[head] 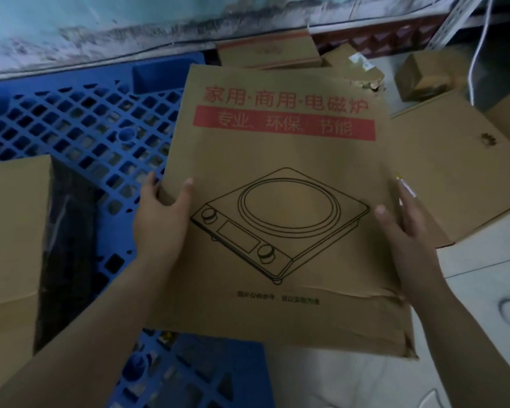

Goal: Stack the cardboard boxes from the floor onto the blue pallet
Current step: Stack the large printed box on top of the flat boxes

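Note:
A flat brown cardboard box (280,160) with red print and a line drawing of a cooker fills the middle of the view. My left hand (162,213) grips its left edge, thumb on top. My right hand (401,219) grips its right edge. The box hangs over the right border of the blue pallet (80,125), whose grid top lies at the left. Another cardboard box (9,231) sits on the pallet at the near left. The held box has a torn, creased near-right corner.
Several more cardboard boxes lie on the pale floor to the right, among them a large flat one (454,160) and a small one (424,78). A stained wall (130,25) runs along the back. A white cable (477,54) hangs at the far right.

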`<state>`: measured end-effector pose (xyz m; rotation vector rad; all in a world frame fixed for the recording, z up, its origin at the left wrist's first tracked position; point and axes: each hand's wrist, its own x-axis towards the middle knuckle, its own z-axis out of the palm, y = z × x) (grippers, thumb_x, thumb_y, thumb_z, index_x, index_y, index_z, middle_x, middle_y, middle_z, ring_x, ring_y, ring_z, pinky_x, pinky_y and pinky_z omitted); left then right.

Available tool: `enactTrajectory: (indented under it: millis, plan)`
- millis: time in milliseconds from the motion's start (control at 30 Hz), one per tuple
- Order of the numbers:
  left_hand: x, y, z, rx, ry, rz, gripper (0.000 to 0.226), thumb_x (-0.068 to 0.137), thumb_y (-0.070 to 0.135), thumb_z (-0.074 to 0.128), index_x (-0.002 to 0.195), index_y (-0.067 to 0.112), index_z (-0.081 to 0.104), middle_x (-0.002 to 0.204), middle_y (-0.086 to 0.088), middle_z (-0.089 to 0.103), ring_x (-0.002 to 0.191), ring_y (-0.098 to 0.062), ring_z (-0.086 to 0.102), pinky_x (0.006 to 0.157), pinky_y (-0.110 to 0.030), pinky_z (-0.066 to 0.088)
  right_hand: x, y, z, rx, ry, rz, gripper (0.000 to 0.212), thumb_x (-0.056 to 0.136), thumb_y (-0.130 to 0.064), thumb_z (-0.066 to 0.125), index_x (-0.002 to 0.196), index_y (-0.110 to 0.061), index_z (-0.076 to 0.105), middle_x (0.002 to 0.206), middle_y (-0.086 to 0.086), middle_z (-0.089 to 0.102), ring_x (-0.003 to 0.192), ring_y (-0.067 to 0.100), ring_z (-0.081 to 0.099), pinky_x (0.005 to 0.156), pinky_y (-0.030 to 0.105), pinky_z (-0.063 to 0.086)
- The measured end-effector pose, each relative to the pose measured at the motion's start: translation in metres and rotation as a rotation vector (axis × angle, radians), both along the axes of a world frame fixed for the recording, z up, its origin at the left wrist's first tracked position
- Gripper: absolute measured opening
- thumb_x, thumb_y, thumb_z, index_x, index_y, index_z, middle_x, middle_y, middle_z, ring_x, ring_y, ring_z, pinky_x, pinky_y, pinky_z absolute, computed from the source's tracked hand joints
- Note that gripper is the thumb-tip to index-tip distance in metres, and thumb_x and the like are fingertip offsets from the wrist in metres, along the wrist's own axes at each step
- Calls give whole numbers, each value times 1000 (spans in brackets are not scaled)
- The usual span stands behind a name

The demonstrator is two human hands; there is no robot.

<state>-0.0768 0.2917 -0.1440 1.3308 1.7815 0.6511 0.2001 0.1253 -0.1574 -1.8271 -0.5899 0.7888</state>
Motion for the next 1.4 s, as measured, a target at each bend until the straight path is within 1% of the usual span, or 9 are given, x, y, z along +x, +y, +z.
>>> enactTrajectory:
  millis: [133,233,333,633,733,867,1000,1300,1400]
  plan:
    - [-4,6,1,-48,11,21,60,85,54,64,135,25,49,124,7,56,111,-16,55,92,-36,47,-1,2,5,-17,25,-4,84,79,-56,71,152,-43,31,135,-27,54,123,-7,52,98,23,42]
    - [-7,5,12,-26,-45,27,43,86,44,70,121,28,51,116,7,55,108,-16,56,88,-34,48,-8,-3,16,-12,-19,31,67,91,-37,68,150,-40,38,124,-49,51,118,-20,50,97,18,41]
    - [-19,2,37,12,-71,30,44,86,38,71,123,24,52,118,7,54,108,-12,52,85,-27,42,-17,-12,40,-5,-7,1,65,95,-26,64,153,-36,35,142,-32,49,128,-9,48,104,21,40]
    - [-53,-8,186,98,-180,121,43,85,40,73,119,23,53,109,11,57,104,-9,55,84,-23,43,-37,-11,196,-55,-153,19,74,92,-41,65,154,-40,26,159,-11,34,141,13,39,115,40,35]
    - [-77,-20,243,135,-196,162,38,85,36,73,115,25,52,110,9,58,102,-10,57,80,-21,44,-53,-11,258,-27,-157,61,71,95,-32,63,155,-36,27,156,-7,40,137,14,43,108,35,37]
    - [-129,-49,321,165,-216,256,38,82,38,75,112,28,53,110,8,61,102,-13,61,88,-33,51,-99,-14,342,0,-79,132,60,96,-27,62,148,-40,35,138,-11,57,119,8,55,104,36,43]
    - [-192,-80,396,209,-184,308,37,84,36,74,110,25,51,106,8,58,100,-12,57,83,-27,44,-155,-24,418,44,-36,214,46,97,-22,60,139,-37,47,113,-21,62,104,0,61,90,29,52]
    - [-365,-127,493,306,-164,449,39,83,35,75,113,21,55,104,10,61,91,-4,57,75,-17,42,-312,-27,501,127,17,335,54,96,-15,62,147,-22,45,141,1,58,126,18,57,104,40,49]
    - [-432,-143,500,291,-171,495,37,84,36,75,111,23,54,95,18,57,85,0,54,76,-16,40,-379,-30,512,117,42,346,56,96,-15,62,148,-22,43,137,-4,57,112,8,60,90,27,51]
